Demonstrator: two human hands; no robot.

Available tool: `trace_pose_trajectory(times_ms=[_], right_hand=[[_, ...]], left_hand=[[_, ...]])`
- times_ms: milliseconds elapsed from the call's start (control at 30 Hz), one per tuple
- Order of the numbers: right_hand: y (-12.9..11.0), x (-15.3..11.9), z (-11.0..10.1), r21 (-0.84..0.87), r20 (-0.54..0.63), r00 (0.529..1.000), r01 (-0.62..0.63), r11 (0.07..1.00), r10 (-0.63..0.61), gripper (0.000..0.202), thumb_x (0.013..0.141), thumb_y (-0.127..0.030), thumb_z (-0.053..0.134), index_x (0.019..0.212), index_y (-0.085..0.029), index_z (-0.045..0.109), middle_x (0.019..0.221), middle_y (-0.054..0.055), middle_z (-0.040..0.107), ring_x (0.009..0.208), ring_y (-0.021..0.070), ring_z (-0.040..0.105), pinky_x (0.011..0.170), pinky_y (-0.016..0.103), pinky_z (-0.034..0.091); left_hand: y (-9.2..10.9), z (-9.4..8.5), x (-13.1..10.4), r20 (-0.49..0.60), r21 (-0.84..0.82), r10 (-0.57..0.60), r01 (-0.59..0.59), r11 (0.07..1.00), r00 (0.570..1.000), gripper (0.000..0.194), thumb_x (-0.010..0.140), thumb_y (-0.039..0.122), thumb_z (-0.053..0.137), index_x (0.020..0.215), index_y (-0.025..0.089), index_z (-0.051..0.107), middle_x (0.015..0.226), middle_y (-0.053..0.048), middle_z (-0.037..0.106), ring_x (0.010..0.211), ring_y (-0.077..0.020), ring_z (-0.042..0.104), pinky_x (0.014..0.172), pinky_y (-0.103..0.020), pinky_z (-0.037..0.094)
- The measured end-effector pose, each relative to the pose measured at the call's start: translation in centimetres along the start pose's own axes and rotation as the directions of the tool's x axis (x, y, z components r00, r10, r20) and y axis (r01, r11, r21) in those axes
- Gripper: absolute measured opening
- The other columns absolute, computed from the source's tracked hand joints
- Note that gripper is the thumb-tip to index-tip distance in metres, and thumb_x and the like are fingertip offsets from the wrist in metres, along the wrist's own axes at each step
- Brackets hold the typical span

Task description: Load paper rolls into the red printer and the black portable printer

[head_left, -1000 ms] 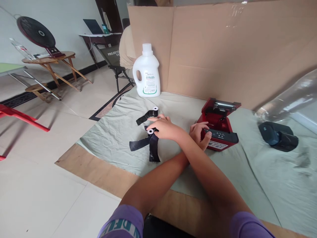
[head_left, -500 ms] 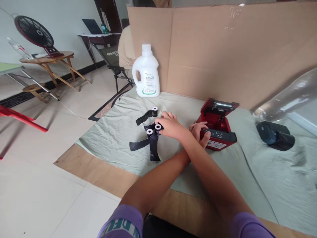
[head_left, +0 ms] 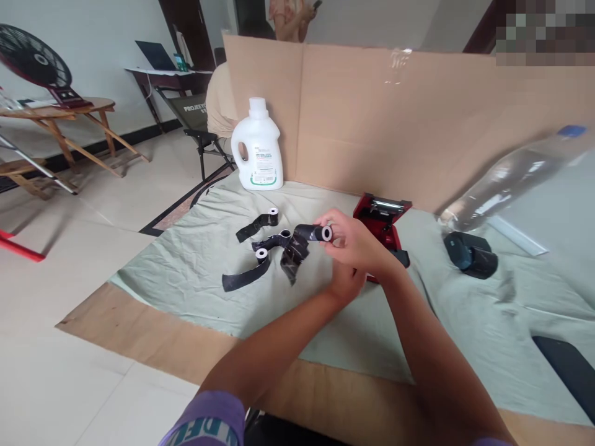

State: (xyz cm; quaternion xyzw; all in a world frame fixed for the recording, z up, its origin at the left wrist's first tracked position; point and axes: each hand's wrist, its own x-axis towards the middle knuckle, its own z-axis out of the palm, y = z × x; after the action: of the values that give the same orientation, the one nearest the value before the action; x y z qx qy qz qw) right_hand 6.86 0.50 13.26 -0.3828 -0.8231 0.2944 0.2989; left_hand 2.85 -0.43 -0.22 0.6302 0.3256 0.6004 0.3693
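The dark folding chair point(head_left: 188, 116) bears "PROJEEY" before being cut off, the white bottle point(head_left: 258, 130) has "衣物" on its label point(head_left: 264, 167) above illegibly small print, and the purple left sleeve point(head_left: 222, 406) shows partial lettering including "D".

A wooden board point(head_left: 139, 337) is carrying a wrinkled pale green cloth point(head_left: 353, 337) and is showing bare along its front. On the cloth, a white bottle point(head_left: 258, 155) is standing upright near the cardboard sheet point(head_left: 344, 124) behind it. Three black rolls point(head_left: 273, 219) are resting near one another, their loose strips point(head_left: 242, 278) trailing leftward. To their right a red box point(head_left: 375, 224), partly hidden, is sitting with its lid point(head_left: 396, 209) raised. Farther right, a dark device point(head_left: 469, 255) is lying, and a flat black object point(head_left: 568, 371) is resting at the near right, cut off by the view's edge.
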Motion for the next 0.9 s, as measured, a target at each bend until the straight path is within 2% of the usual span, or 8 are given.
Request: trace_pose_trajectory(times_ms=[100,233,300,367,433,533,633,900], right_hand=[[1.6,-2.7,-2.8,0.172,-0.166,0.985,-0.023,0.985,0.052,0.029,0.076,-0.015,0.061,0.097,-0.026,0.047,0.108,0.002,0.063,0.085,0.0182,0.064,0.072,0.03,0.05],[4.3,-5.0,-6.4,0.329,-0.305,0.947,0.003,0.944,0.103,0.033,0.072,-0.016,0.067,0.096,-0.026,0.045,0.109,0.002,0.062,0.084,0.0174,0.066,0.072,0.031,0.054],[5.1,-5.8,-7.7,0.345,-0.331,0.938,0.018,0.938,0.103,0.033,0.072,-0.017,0.068,0.095,-0.026,0.046,0.104,0.001,0.061,0.082,0.0162,0.066,0.069,0.028,0.053],[5.3,-6.4,-8.3,0.355,-0.329,0.94,0.038,0.934,0.086,0.032,0.073,-0.017,0.067,0.095,-0.026,0.046,0.1,0.0,0.06,0.081,0.0156,0.064,0.066,0.027,0.051],[5.1,-6.8,-8.5,0.36,-0.309,0.95,0.066,0.931,0.052,0.029,0.074,-0.016,0.065,0.095,-0.026,0.047,0.098,0.0,0.06,0.081,0.0159,0.063,0.065,0.027,0.049],[4.7,-6.9,-8.2,0.318,-0.293,0.956,0.09,0.944,0.008,0.026,0.076,-0.017,0.065,0.095,-0.025,0.05,0.095,0.0,0.06,0.081,0.0167,0.061,0.066,0.028,0.048],[4.6,-6.9,-8.2,0.243,-0.301,0.954,0.072,0.967,0.004,0.024,0.077,-0.018,0.064,0.096,-0.025,0.052,0.089,-0.001,0.06,0.074,0.0149,0.057,0.063,0.028,0.045],[4.9,-6.9,-8.8,0.196,-0.224,0.972,-0.031,0.98,0.075,0.022,0.08,-0.023,0.064,0.101,-0.022,0.059,0.078,-0.003,0.059,0.066,0.0125,0.053,0.06,0.026,0.041]], left_hand=[[2.8,0.8,-2.1,-0.042,0.119,0.238,-0.231,0.966,0.97,0.013,0.087,0.026,0.053,0.099,0.022,0.051,0.099,-0.01,0.06,0.1,-0.0268,0.057,0.083,-0.044,0.049],[7.6,1.3,-2.7,0.005,0.141,0.574,-0.569,0.81,0.819,0.014,0.082,0.017,0.054,0.085,0.023,0.041,0.083,-0.002,0.051,0.08,-0.0175,0.052,0.075,-0.035,0.045],[9.3,0.7,-1.1,-0.021,0.13,0.638,-0.631,0.765,0.77,0.014,0.084,0.016,0.055,0.087,0.023,0.043,0.083,-0.001,0.051,0.081,-0.0164,0.053,0.076,-0.033,0.045],[9.9,-0.5,1.3,-0.118,0.191,0.576,-0.55,0.813,0.809,0.012,0.087,0.019,0.057,0.093,0.023,0.047,0.09,-0.001,0.053,0.088,-0.0166,0.055,0.081,-0.032,0.046],[9.6,-1.9,3.9,-0.186,0.257,0.392,-0.34,0.905,0.901,0.014,0.09,0.026,0.059,0.102,0.023,0.052,0.104,-0.005,0.058,0.095,-0.0174,0.056,0.087,-0.033,0.046],[8.2,-3.4,6.4,-0.009,0.18,0.042,-0.039,0.983,0.999,0.03,0.095,0.041,0.053,0.118,0.022,0.058,0.116,-0.007,0.064,0.099,-0.0185,0.061,0.089,-0.033,0.048],[7.1,-3.9,7.0,0.124,0.097,-0.119,0.107,0.99,0.985,0.043,0.094,0.053,0.052,0.119,0.02,0.063,0.106,-0.006,0.07,0.094,-0.0191,0.063,0.085,-0.031,0.051],[7.0,-3.2,6.5,0.05,0.055,-0.131,0.128,0.99,0.99,0.05,0.086,0.058,0.063,0.113,0.016,0.067,0.085,-0.003,0.069,0.082,-0.0182,0.063,0.073,-0.028,0.051]])
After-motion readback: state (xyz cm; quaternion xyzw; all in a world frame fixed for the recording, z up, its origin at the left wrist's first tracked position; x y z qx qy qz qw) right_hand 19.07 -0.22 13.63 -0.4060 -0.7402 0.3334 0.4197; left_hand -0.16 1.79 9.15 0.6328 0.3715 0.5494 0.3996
